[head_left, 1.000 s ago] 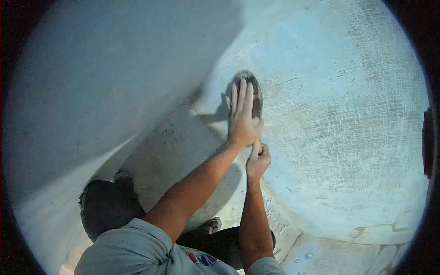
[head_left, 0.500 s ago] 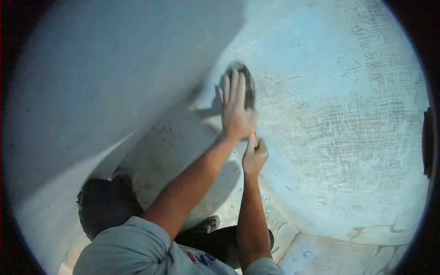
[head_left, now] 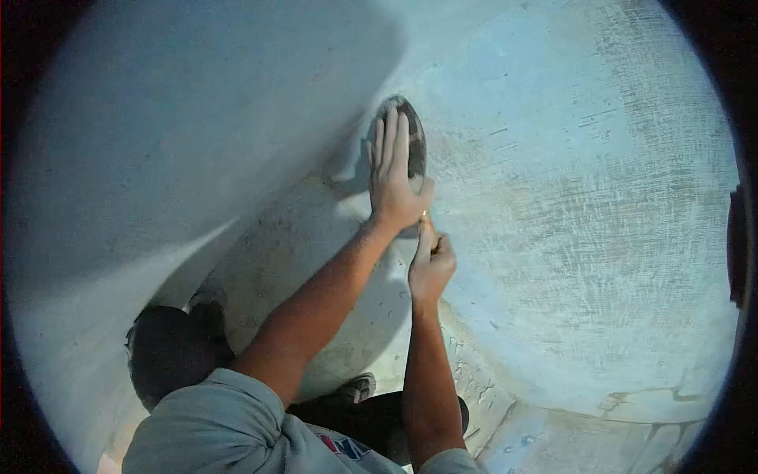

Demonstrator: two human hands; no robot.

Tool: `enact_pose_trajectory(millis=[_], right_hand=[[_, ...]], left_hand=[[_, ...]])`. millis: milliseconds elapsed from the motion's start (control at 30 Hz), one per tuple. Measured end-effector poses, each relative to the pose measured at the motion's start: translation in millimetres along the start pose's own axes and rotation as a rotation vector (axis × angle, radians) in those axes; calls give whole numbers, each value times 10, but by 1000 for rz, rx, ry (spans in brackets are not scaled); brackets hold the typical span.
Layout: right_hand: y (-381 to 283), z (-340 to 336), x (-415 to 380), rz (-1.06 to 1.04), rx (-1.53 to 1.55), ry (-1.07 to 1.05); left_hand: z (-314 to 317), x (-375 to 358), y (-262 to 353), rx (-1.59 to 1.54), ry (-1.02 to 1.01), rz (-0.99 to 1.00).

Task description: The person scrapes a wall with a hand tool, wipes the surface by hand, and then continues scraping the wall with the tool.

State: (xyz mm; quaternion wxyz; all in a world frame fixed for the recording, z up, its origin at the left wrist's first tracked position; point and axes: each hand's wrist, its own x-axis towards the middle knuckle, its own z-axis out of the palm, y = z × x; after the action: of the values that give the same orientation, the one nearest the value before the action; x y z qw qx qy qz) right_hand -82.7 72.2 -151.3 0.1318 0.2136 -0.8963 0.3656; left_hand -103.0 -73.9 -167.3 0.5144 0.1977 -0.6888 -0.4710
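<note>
A dark oval trowel blade (head_left: 418,150) rests against the pale, bluish-white wall (head_left: 553,237), close to the corner where a shaded surface meets it. My left hand (head_left: 392,178) lies over the blade with its fingers stretched out flat and its thumb toward the handle. Below it, my right hand (head_left: 432,268) is wrapped round the trowel's handle, its thumb pointing up along it. The fingers of the right hand hide most of the handle. Pale dust or plaster coats both hands.
On the left rises a shaded smooth wall (head_left: 197,142). Rough scratched streaks mark the right wall. Below are the floor (head_left: 316,237), my shoe (head_left: 359,387) and my dark-clad knee (head_left: 174,355). A dark object (head_left: 737,245) stands at the far right edge.
Both hands and the trowel have shifted a little to the left and slightly upward along the wall. The hold on the trowel looks the same.
</note>
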Motion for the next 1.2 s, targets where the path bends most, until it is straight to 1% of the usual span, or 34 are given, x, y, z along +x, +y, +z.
enact_pose_trajectory(millis=[67, 100, 133, 200, 233, 267, 300, 400, 433, 467, 500, 533, 600, 633, 700, 733, 767, 800, 867, 900, 967, 1000, 1033, 1067, 1100, 1133, 1167, 1200], right_hand=[[12, -202, 104, -11, -37, -27], [77, -265, 129, -5, -50, -42], [150, -302, 139, -1, -61, -56], [609, -253, -35, 50, -41, -69], [842, -205, -122, 78, -24, -72], [933, -146, -158, 111, -5, -75], [904, -79, -159, 89, -2, -78], [593, 8, -125, 45, -41, -93], [228, -4, -74, 42, -77, -97], [-27, -40, -22, 43, -113, -99], [-83, -119, 27, 49, -85, -100], [-25, -198, 50, 10, -55, -112], [163, -337, 110, -84, 12, -132], [372, -363, 77, -46, -48, -151], [660, -346, -40, -5, 1, -173], [693, -307, -69, 18, 26, -183], [717, -204, -59, -23, 39, -143], [752, -130, 2, -56, 27, -149], [390, -84, 196, -101, -5, -152], [210, -64, 305, -68, 33, -143], [465, -78, 411, -82, 107, -208], [618, -112, 436, -89, 148, -239], [640, -244, 385, -69, 149, -264], [740, -357, 336, 51, 244, -273], [868, -439, 277, 175, 341, -281], [893, -465, 228, 308, 440, -285], [917, -453, 212, 301, 498, -320], [934, -404, 202, 296, 521, -312]], left_hand=[[29, 75, 28, -92, 70, 10], [40, 34, 116, -68, 52, -8], [82, -62, 153, -50, 6, -16], [215, -376, 96, -7, -78, -34], [263, -556, 79, 30, -157, -77], [299, -688, 38, 69, -239, -122], [331, -711, -27, 16, -217, -108], [111, -267, 24, 95, -52, -67], [35, -103, -31, 49, 0, -35], [-54, 20, -43, -50, -3, -22], [-37, 48, -6, -67, 15, -35], [-22, 54, 29, -82, 31, -47], [64, -77, 101, -55, -15, -53], [125, -203, 120, -41, -30, -61], [220, -493, 108, 6, -137, -115], [178, -510, 144, 7, -181, -149], [146, -421, 113, 31, -136, -118], [122, -301, 61, 54, -89, -92], [51, -82, 78, 58, -39, -76], [13, 44, 75, 44, -26, -76], [20, 92, 56, 23, -3, -62], [43, 21, 63, 4, -24, -56], [83, -81, 99, -16, -40, -53], [148, -217, 135, -36, -56, -55], [248, -375, 147, -22, -125, -98], [230, -414, 148, -17, -131, -91], [225, -444, 150, -16, -139, -83], [234, -464, 156, -17, -144, -79]])
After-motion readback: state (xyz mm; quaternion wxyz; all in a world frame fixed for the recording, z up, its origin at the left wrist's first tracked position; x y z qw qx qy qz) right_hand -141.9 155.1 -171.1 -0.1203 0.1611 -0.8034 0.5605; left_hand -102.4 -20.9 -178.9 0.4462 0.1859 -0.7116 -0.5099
